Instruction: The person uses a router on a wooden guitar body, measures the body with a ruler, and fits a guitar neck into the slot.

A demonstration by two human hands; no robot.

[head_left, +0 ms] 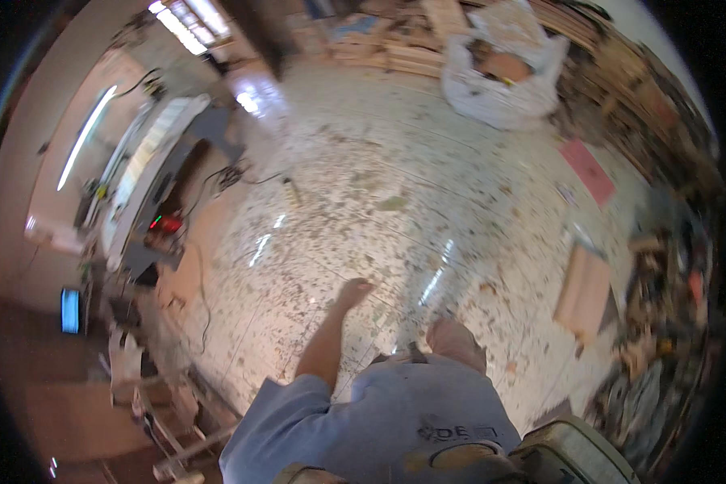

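Left hand (352,292) fingers loosely curled, empty, hanging over speckled floor (395,161). Nearest thing: wooden board (582,294), well apart to the right. Right hand not visible. White sack (500,89) far ahead, workbench (149,177) at left.

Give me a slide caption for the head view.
Left hand hangs empty over a chip-strewn speckled floor, wooden board lying to the right.

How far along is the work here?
Done: a white sack already holds scraps. In hand: nothing; the left hand hangs empty over the floor; right hand unseen. Left: chips litter the floor, a board lies loose.
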